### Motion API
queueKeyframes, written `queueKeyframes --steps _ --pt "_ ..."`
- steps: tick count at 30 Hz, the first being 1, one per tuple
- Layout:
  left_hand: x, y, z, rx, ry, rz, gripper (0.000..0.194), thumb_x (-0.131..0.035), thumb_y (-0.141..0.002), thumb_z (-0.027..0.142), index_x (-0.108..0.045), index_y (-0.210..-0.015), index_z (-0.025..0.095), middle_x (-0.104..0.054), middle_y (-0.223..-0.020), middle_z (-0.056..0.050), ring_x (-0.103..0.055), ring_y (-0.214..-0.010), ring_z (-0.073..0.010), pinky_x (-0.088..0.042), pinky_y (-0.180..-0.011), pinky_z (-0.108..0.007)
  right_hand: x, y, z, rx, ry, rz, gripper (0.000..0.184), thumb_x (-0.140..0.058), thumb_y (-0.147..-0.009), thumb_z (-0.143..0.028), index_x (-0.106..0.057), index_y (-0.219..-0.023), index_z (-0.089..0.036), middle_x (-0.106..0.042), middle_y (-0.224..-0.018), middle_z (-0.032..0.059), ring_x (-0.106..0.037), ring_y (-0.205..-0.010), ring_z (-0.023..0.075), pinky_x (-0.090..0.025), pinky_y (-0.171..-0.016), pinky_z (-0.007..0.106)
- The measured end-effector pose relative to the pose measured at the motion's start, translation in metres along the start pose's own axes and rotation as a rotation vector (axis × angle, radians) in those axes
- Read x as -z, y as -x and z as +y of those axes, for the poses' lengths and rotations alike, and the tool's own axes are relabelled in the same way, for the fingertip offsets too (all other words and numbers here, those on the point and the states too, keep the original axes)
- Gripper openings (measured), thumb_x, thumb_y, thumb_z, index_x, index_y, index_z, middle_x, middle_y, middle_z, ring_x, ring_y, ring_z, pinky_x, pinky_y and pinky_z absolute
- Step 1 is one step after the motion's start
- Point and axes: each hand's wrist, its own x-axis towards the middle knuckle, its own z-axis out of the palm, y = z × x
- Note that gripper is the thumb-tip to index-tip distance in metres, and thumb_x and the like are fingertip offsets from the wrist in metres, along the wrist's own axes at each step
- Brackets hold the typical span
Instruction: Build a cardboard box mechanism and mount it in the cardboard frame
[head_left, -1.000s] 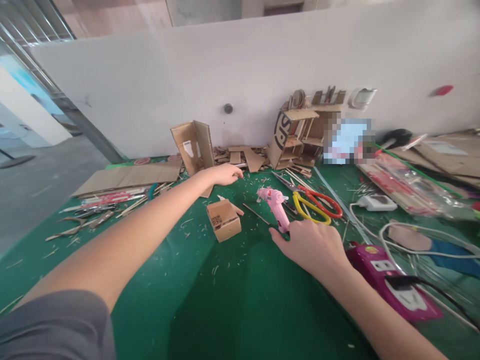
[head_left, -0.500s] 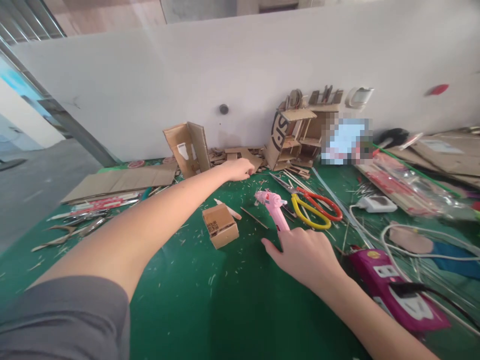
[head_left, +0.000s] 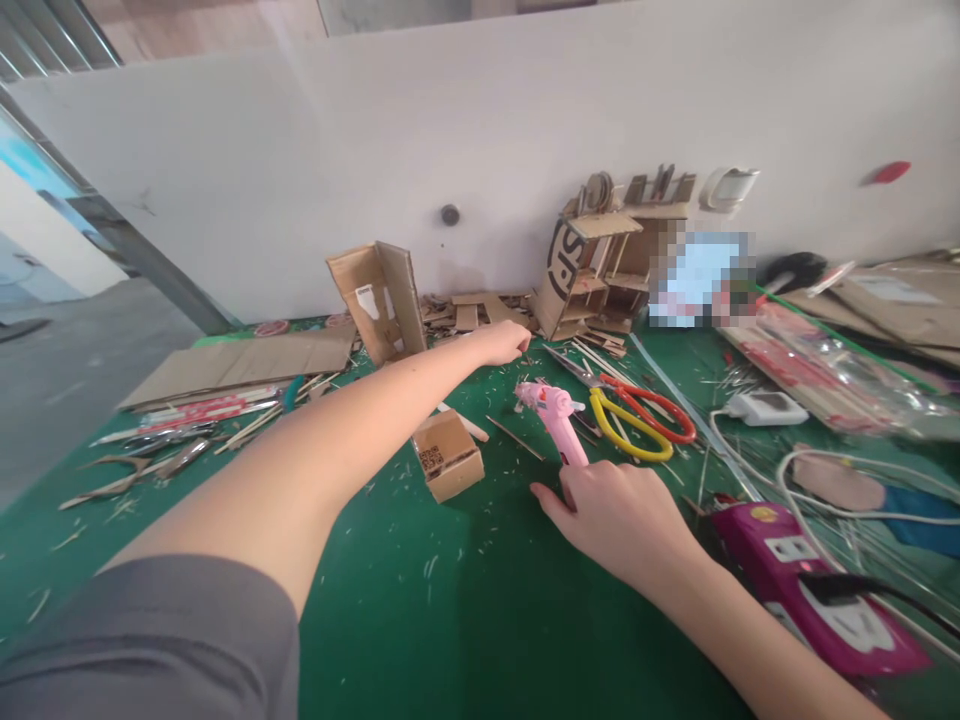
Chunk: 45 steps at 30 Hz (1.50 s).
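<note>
My left hand [head_left: 510, 343] reaches far over the table, at the front of a heap of cardboard scraps [head_left: 469, 316]. Its fingers are curled in; anything between them is hidden. My right hand [head_left: 619, 515] lies over the handle end of a pink hot glue gun [head_left: 551, 405], its thumb spread to the side and its other fingers bent over the handle, partly out of sight. The gun's nozzle points to the left. Between my arms sits a small cardboard box [head_left: 448, 458] with a printed code. A folded cardboard panel [head_left: 379, 305] stands upright behind my left forearm.
Red-and-yellow-handled scissors [head_left: 630, 425] lie right of the glue gun. A cardboard shelf model [head_left: 592, 265] stands against the wall. At the right are a purple power strip [head_left: 814, 590], a white charger [head_left: 769, 408] and cables. Flat cardboard [head_left: 240, 368] and tools lie left.
My left hand has moved a little to the right along the scrap heap, its fingers more curled. My right hand and the glue gun keep their place together; the view has shifted slightly.
</note>
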Motion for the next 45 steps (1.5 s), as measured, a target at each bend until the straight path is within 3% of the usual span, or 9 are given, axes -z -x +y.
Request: queueKeyframes --steps 3,6,8,11,21,27,32,38,45 --pt "0.0 -0.005 0.0 0.012 -0.064 0.076 0.033 -0.046 -0.094 0.021 -0.063 -0.123 0.023 -0.061 -0.127 -0.012 -0.063 -0.109 -0.0255 -0.051 -0.084 -0.035 -0.001 0.001 -0.002 0.012 -0.019 -0.011 0.045 -0.04 -0.098 -0.041 -0.066 -0.068 -0.019 -0.069 -0.063 0.0067 -0.07 -0.059 0.0263 -0.024 -0.047 0.029" --pt "0.0 -0.016 0.002 0.011 -0.127 0.11 0.031 -0.043 -0.097 0.018 -0.065 -0.117 0.018 -0.055 -0.132 -0.015 -0.055 -0.122 -0.0296 -0.051 -0.091 -0.041 -0.002 0.002 -0.003 0.022 -0.041 -0.016 0.04 -0.042 -0.097 -0.04 -0.065 -0.072 -0.019 -0.069 -0.065 0.0061 -0.07 -0.059 0.0259 -0.021 -0.047 0.029" --pt "-0.001 -0.024 0.002 0.012 -0.155 0.103 0.024 -0.05 -0.097 0.024 -0.064 -0.115 0.016 -0.058 -0.128 -0.014 -0.056 -0.12 -0.0283 -0.052 -0.092 -0.044 -0.002 0.001 -0.003 0.021 -0.046 -0.007 0.038 -0.042 -0.097 -0.039 -0.065 -0.074 -0.019 -0.07 -0.067 0.0059 -0.07 -0.06 0.0256 -0.019 -0.046 0.029" --pt "0.0 -0.032 0.001 -0.004 -0.175 0.084 0.032 -0.058 -0.095 0.033 -0.059 -0.121 0.016 -0.06 -0.125 -0.011 -0.061 -0.109 -0.023 -0.054 -0.092 -0.045 -0.002 0.001 -0.003 0.02 -0.046 -0.002 0.038 -0.041 -0.097 -0.039 -0.064 -0.074 -0.02 -0.07 -0.068 0.0054 -0.07 -0.06 0.0252 -0.016 -0.047 0.03" --pt "0.001 -0.04 -0.007 -0.005 -0.145 0.026 0.033 -0.059 -0.095 0.035 -0.059 -0.121 0.015 -0.062 -0.122 -0.01 -0.063 -0.106 -0.0221 -0.055 -0.089 -0.043 -0.004 0.001 -0.004 0.022 -0.04 -0.013 0.038 -0.041 -0.097 -0.039 -0.064 -0.073 -0.02 -0.069 -0.066 0.0063 -0.07 -0.059 0.0261 -0.017 -0.047 0.03" --pt "0.012 -0.036 -0.012 -0.003 -0.112 -0.003 0.027 -0.055 -0.09 0.022 -0.067 -0.114 0.023 -0.07 -0.112 -0.009 -0.066 -0.102 -0.0242 -0.051 -0.084 -0.033 -0.003 0.002 -0.004 0.04 -0.035 -0.015 0.038 -0.041 -0.098 -0.039 -0.064 -0.074 -0.019 -0.069 -0.067 0.0067 -0.07 -0.059 0.0266 -0.017 -0.047 0.029" --pt "0.014 -0.041 -0.005 0.009 -0.12 -0.004 0.035 -0.055 -0.09 0.023 -0.064 -0.124 0.021 -0.068 -0.12 -0.015 -0.066 -0.103 -0.0298 -0.052 -0.084 -0.039 -0.003 0.003 -0.004 0.05 -0.026 -0.015 0.039 -0.04 -0.098 -0.039 -0.063 -0.075 -0.019 -0.069 -0.067 0.0066 -0.07 -0.059 0.0257 -0.015 -0.047 0.029" --pt "0.0 -0.046 0.005 -0.026 -0.157 0.003 0.033 -0.058 -0.095 0.035 -0.059 -0.122 0.016 -0.06 -0.125 -0.01 -0.062 -0.108 -0.0222 -0.054 -0.091 -0.044 -0.003 0.002 -0.003 0.053 -0.031 -0.017 0.037 -0.041 -0.098 -0.038 -0.063 -0.075 -0.02 -0.069 -0.066 0.0056 -0.069 -0.058 0.0248 -0.014 -0.047 0.03" --pt "0.0 -0.046 0.01 -0.023 -0.188 0.01 0.033 -0.059 -0.095 0.035 -0.059 -0.122 0.016 -0.061 -0.123 -0.01 -0.063 -0.105 -0.0218 -0.055 -0.089 -0.043 -0.005 0.003 -0.003 0.075 -0.016 -0.023 0.036 -0.04 -0.098 -0.038 -0.062 -0.076 -0.02 -0.068 -0.066 0.0057 -0.069 -0.057 0.026 -0.014 -0.046 0.03"
